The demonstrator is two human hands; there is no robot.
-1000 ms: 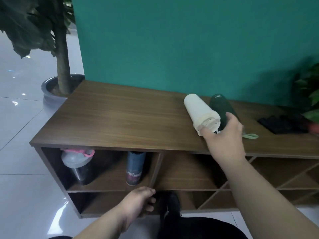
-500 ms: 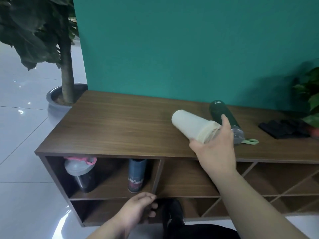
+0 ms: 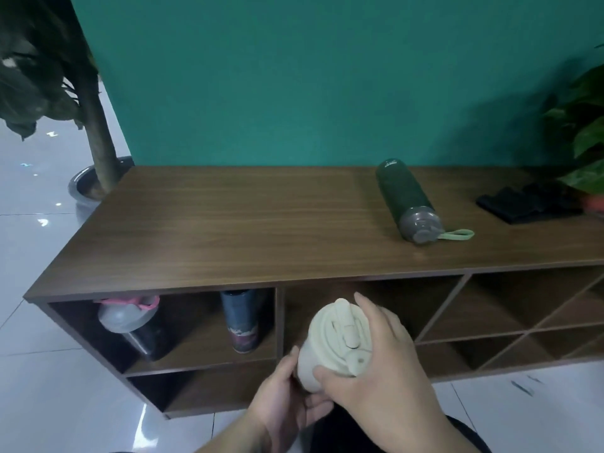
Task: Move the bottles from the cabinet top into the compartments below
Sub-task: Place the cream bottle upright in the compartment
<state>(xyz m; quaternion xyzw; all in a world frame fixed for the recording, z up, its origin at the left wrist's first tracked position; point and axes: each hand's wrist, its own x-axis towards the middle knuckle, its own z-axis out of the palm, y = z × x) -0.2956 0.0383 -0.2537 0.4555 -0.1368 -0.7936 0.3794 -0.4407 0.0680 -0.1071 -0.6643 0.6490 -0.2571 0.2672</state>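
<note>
A cream bottle point(image 3: 330, 341) with a ribbed lid is held in front of the cabinet's middle upper compartment point(image 3: 369, 308), lid facing me. My right hand point(image 3: 382, 361) grips its lid end and my left hand point(image 3: 287, 397) cups its body from below. A dark green bottle point(image 3: 405, 201) with a grey cap and pale green loop lies on its side on the wooden cabinet top point(image 3: 228, 230). In the left upper compartment stand a grey-lidded bottle with a pink strap point(image 3: 130, 322) and a dark blue bottle point(image 3: 242, 318).
A black cloth-like item point(image 3: 529, 204) lies at the right end of the top beside a leafy plant point(image 3: 585, 135). A potted tree point(image 3: 94, 138) stands at the cabinet's left end. Diagonal dividers point(image 3: 523, 325) fill the right compartments. Lower shelves are open.
My right hand carried the cream bottle off the cabinet top and down in front of the middle compartment. My left hand rose from the lower shelf edge and took hold of the bottle's body.
</note>
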